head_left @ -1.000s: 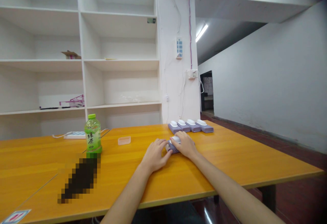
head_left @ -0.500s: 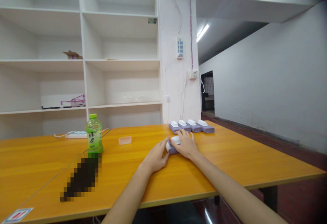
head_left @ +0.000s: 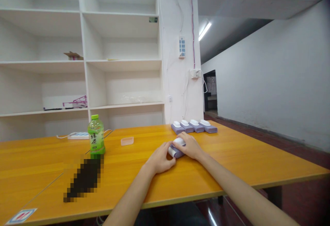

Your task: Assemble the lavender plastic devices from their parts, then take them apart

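A purple block with a white handle-like top (head_left: 178, 143) lies on the table between my hands, its near side turned towards me. My left hand (head_left: 162, 158) is curled round its left end, thumb at the near corner and fingers at the far side. A small white part (head_left: 172, 151) shows at that end, by the thumb. From the right, my right hand (head_left: 190, 145) closes over the block, thumb on the white top and fingers over the far edge. Those fingertips are partly hidden. Behind them stands a row of several similar purple blocks (head_left: 198, 128) with white tops.
A green tea bottle (head_left: 96, 135) stands on the wooden table (head_left: 227, 164) to the left, with a pixelated dark patch (head_left: 85, 179) before it. Nearby are a shallow clear plastic box (head_left: 127, 141) and a white power strip (head_left: 78, 136). White shelves (head_left: 123, 105) rise behind.
The block has turned a little and come slightly nearer to me. My left hand has shifted right with it, and my right-hand fingers are more bent. The view has moved slightly.
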`<state>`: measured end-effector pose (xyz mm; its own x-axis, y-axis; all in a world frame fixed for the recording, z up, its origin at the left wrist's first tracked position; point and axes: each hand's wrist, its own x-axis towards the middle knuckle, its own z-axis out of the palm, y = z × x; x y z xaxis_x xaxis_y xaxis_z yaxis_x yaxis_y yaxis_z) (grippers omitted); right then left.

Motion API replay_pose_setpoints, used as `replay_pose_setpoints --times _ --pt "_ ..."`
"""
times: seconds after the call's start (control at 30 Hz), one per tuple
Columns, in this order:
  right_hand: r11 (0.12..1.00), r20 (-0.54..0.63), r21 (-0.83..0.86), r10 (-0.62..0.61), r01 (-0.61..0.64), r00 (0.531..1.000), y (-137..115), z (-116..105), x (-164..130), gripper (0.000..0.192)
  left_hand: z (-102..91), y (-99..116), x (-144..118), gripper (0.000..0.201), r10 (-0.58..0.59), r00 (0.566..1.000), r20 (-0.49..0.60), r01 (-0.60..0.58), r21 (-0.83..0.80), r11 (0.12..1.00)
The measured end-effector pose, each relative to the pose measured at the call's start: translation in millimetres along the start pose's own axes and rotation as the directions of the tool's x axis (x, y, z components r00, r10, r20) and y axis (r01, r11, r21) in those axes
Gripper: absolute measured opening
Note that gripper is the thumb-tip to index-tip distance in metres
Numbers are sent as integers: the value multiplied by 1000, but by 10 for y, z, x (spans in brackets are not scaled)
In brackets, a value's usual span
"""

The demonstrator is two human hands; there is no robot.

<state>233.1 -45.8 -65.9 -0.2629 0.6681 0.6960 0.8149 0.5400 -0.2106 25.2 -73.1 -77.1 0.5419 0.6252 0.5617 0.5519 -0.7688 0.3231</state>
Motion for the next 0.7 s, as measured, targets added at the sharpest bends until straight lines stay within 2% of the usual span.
replay_pose_setpoints --times 0.17,0.33,0.47,0.7 --pt "999 -56 51 12 -9 998 -65 119 23 43 13 -7 33 40 -127 989 -79 131 51 990" --pt "992 94 130 -19 7 995 -19 219 -16 67 -43 -79 21 36 -243 957 -158 261 104 960" --pt "988 204 149 15 -46 979 15 228 -49 92 -83 -130 -4 33 -222 963 -153 240 114 964" --pt "976 294 59 186 -212 938 16 221 -11 114 -74 -169 0 29 -174 973 -152 193 115 974"
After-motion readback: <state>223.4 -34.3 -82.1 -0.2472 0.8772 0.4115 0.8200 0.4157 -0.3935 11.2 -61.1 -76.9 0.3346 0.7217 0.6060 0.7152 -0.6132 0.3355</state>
